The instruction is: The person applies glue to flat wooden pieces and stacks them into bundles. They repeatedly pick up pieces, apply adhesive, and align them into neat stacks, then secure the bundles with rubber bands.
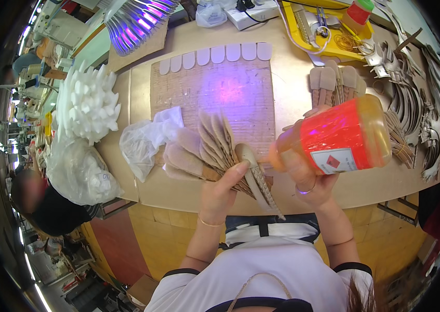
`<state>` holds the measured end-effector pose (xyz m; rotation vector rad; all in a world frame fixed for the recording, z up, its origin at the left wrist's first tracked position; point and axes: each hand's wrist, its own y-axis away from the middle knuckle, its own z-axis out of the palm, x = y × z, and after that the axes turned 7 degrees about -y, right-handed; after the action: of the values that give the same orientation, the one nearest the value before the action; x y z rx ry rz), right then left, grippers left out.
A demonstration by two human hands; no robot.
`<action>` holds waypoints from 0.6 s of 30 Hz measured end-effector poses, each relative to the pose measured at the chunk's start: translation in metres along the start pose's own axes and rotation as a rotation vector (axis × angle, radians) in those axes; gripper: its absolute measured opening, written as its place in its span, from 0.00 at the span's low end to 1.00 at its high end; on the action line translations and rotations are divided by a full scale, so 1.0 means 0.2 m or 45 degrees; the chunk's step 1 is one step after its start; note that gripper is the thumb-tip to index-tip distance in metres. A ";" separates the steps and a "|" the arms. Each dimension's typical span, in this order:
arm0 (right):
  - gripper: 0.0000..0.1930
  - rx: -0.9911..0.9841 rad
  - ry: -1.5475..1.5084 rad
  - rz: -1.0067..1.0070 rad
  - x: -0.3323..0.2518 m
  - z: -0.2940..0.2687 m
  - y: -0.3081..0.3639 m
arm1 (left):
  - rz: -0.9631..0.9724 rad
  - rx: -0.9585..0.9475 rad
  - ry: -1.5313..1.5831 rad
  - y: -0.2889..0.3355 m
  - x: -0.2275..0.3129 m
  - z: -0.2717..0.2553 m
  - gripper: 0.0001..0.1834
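My left hand [220, 196] is closed around a fanned bundle of beige braided straps [188, 157] with wide rounded ends. One strap [247, 154] stands apart at the right of the bundle, under my thumb. My right hand [314, 188] grips a squeeze bottle [373, 132] of amber liquid with a red label. The bottle lies tilted on its side, its nozzle pointing left at the separate strap. Whether the tip touches the strap I cannot tell. Beyond my hands, a row of white rounded pieces [217, 54] lines the far edge of a cardboard sheet [170, 91].
A crumpled plastic bag [150, 138] and a pile of white foam pieces [87, 101] lie at left. More braided straps [324, 80] rest at right, near a yellow tray [329, 49] of tools. Metallic strips [139, 23] stand at the back. Another person [53, 203] is at the left.
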<state>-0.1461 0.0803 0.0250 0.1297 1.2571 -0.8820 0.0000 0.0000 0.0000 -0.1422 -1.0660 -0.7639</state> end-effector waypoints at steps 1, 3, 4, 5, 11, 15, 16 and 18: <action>0.21 0.012 0.001 0.003 0.00 -0.01 -0.01 | -0.001 0.025 -0.036 0.00 0.00 0.00 0.23; 0.21 0.025 0.018 0.004 0.00 -0.01 -0.01 | -0.002 0.055 -0.100 0.00 -0.02 0.02 0.22; 0.21 0.036 0.019 0.002 0.01 -0.01 -0.01 | 0.008 0.066 -0.154 0.00 -0.02 0.02 0.21; 0.21 0.041 0.020 0.000 0.01 -0.01 -0.02 | 0.019 0.076 -0.207 0.00 -0.01 0.02 0.21; 0.21 0.048 0.026 -0.005 0.00 -0.01 -0.01 | 0.022 0.052 -0.160 0.00 0.02 0.01 0.26; 0.21 0.036 0.026 -0.008 0.00 0.00 -0.01 | -0.047 0.008 -0.073 0.01 0.01 -0.01 0.26; 0.21 0.037 0.029 -0.010 -0.01 0.01 -0.01 | -0.069 0.021 -0.040 0.00 0.01 -0.01 0.26; 0.21 0.033 0.034 -0.007 -0.01 0.00 -0.01 | -0.092 0.043 0.000 0.00 0.00 -0.01 0.26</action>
<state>-0.1473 0.0789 0.0275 0.1592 1.2717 -0.9042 0.0011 -0.0007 -0.0003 -0.0753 -1.0883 -0.8107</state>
